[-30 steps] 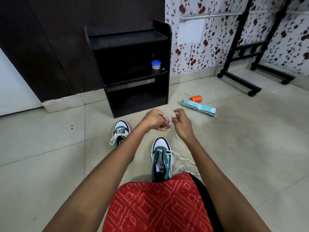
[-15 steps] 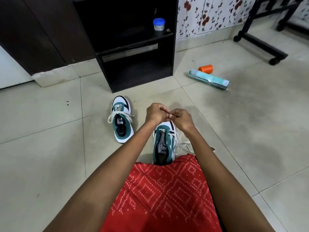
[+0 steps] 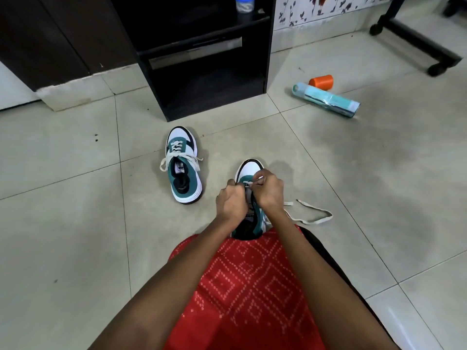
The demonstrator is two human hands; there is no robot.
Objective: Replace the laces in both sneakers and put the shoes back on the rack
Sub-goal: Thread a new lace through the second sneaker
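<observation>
Hands [image 3: 231,200] [image 3: 269,190] lower now, grips tight on lace [image 3: 316,219]

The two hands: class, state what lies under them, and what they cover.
Under the left hand and right hand lies a teal sneaker, its white toe showing. The right hand pinches its white lace, which trails onto the floor. The eyelets are mostly covered.

- Floor [image 3: 63,223]: pale tile, smooth, glossy; dull grey patches toward right edge.
- Near sneaker [image 3: 249,170]: teal upper matt, suede-like; white toe panel smooth.
- Far sneaker [image 3: 184,178]: same finish; white sole rim smooth.
- Lace [image 3: 316,218]: flat woven cloth, off-white, matt.
- Rack [image 3: 202,39]: black board, smooth, low sheen.
- Garment [image 3: 252,286]: red printed cloth, matt.
- Cup [image 3: 322,82]: orange plastic.
- Pack [image 3: 328,99]: teal film, glossy, creased.
</observation>
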